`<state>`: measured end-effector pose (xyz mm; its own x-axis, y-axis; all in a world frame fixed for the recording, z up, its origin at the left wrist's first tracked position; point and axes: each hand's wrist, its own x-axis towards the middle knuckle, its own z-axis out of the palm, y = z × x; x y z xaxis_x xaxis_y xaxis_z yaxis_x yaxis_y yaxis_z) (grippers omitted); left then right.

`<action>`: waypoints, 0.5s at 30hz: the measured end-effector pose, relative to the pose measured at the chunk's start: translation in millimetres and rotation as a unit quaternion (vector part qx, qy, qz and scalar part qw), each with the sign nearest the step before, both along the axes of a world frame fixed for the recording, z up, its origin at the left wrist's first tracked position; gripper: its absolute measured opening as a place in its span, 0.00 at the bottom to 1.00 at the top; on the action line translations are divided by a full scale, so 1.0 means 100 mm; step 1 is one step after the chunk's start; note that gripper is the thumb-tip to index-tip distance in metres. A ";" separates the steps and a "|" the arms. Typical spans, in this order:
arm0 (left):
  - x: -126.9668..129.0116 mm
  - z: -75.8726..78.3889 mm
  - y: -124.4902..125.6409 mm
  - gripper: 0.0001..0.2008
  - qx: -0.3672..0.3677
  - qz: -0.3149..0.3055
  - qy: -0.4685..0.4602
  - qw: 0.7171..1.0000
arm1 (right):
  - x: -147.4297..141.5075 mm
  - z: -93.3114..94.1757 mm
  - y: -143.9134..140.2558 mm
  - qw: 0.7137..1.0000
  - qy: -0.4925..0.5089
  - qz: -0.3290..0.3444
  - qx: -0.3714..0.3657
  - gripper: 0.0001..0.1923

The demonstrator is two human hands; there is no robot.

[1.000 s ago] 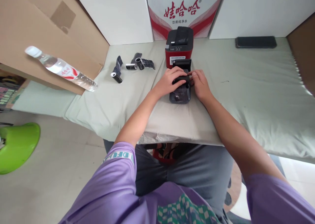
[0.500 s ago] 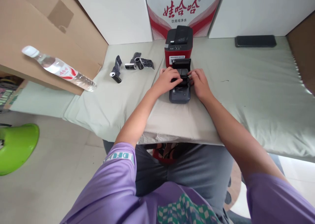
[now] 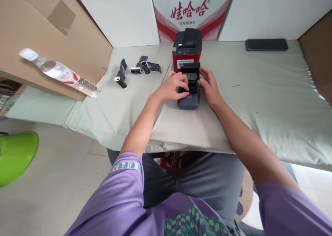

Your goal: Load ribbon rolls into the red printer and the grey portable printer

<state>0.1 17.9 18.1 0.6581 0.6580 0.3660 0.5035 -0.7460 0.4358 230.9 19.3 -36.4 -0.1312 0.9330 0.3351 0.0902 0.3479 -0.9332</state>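
Observation:
A small dark label printer [image 3: 188, 103] stands on the cloth in front of me, its lid [image 3: 190, 68] raised at the back. A black roll [image 3: 192, 86] lies in the opened compartment, partly covered by fingers. My left hand [image 3: 173, 86] is bent over the printer's left side, fingertips in the compartment and thumb low near the front. Against the right side rests my right hand [image 3: 209, 86], its thumb by the compartment edge and its fingers up beside the raised lid. Right behind stands a larger red and black printer [image 3: 186, 44].
Several black paper rolls [image 3: 121, 82], partly unrolled, lie to the left. A water bottle [image 3: 62, 73] leans by a cardboard box [image 3: 52, 28]. At the back right lies a flat black object [image 3: 266, 44]. White boxes [image 3: 192, 12] line the back; a green stool [image 3: 18, 156] is at lower left.
My left thumb has moved off the roll toward the printer's front left. The right-hand fingers have shifted from the compartment up along the lid's side. The lid stays raised.

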 end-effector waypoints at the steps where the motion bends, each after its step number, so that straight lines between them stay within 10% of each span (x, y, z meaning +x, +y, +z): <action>1: 0.01 0.00 0.00 0.16 0.003 0.001 -0.009 1.000 | 0.00 0.00 0.00 1.000 0.000 0.004 0.002 0.40; 15: 0.06 0.15 -0.13 0.30 -0.080 -0.016 -0.170 0.982 | 0.04 0.07 -0.07 1.000 -0.015 0.020 0.005 0.34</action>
<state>6.2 4.8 33.1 0.5364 0.7066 0.4615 0.2859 -0.6666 0.6884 234.4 12.3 -29.1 -0.1778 0.9238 0.3391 0.1039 0.3602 -0.9271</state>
